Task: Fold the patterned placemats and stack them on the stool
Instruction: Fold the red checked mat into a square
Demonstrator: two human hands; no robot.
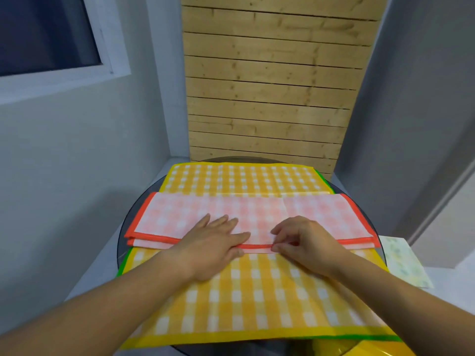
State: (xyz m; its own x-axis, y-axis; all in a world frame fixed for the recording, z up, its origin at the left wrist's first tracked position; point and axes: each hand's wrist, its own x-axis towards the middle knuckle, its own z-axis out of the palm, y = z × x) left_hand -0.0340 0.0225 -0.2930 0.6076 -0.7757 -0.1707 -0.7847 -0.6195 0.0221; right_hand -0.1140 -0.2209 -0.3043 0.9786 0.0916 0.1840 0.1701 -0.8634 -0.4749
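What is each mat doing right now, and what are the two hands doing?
orange placemat: folded in half, lying across the yellow one.
yellow placemat: spread flat, unfolded.
green placemat: underneath, only its edges peek out.
left hand: flat, pressing the orange placemat.
right hand: pinching the orange placemat's near edge.

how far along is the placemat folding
Early. The orange placemat is folded once; the left hand presses it flat while the right hand pinches its near edge. The yellow placemat and a green-edged one beneath lie unfolded. No stacked mats show yet.
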